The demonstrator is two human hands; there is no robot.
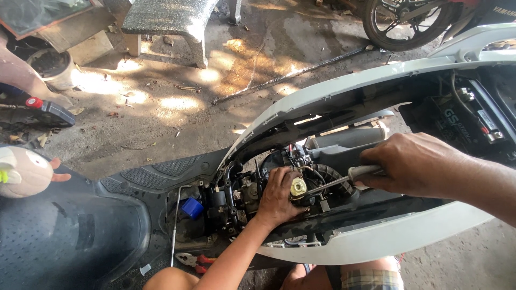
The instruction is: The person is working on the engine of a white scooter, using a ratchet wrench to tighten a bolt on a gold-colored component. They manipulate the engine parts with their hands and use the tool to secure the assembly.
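A white scooter (376,241) stands with its seat area open, showing the engine bay. My left hand (277,197) reaches into the bay and holds a small cream-coloured round part (298,187) on the carburettor. My right hand (416,164) grips the grey handle of a screwdriver (344,178). Its metal shaft points left, with the tip at the cream part. Dark hoses and cables surround both hands.
A black battery (465,121) sits in the bay at the right. Red-handled pliers (194,261) and a thin metal rod (174,225) lie on the black footboard (80,231). A blue part (192,207) sits by the engine. A stone bench (169,24), a bucket (54,67) and another wheel (403,21) stand behind.
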